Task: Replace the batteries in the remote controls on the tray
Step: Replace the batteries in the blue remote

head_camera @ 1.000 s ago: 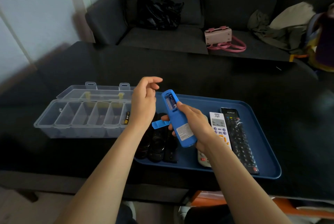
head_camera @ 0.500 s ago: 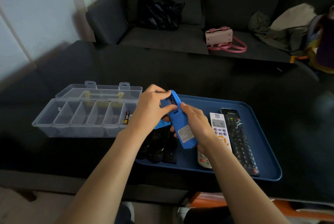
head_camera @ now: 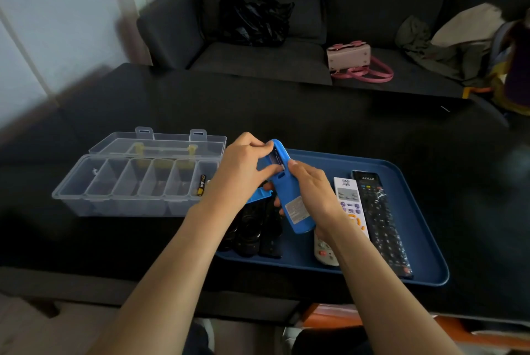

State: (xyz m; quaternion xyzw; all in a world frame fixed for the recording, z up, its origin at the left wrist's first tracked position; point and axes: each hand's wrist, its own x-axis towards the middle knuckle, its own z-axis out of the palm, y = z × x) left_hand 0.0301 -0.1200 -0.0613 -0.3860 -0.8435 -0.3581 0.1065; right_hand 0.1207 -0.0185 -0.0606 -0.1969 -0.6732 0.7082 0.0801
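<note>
The blue remote control (head_camera: 289,197) is held up over the blue tray (head_camera: 415,240), back side up, so its open battery slot faces the person. The right hand (head_camera: 312,194) wraps around its body to keep it steady. The left hand (head_camera: 243,171) pinches at the slot near the top, probably working a battery in or out. The blue cover (head_camera: 258,196) sticks out below the left hand. A clear box (head_camera: 137,176) sits close on the left, so its one battery (head_camera: 202,185) is easy to reach. More remotes (head_camera: 370,211) wait on the tray.

Black remotes (head_camera: 252,228) behind left forearm
</note>
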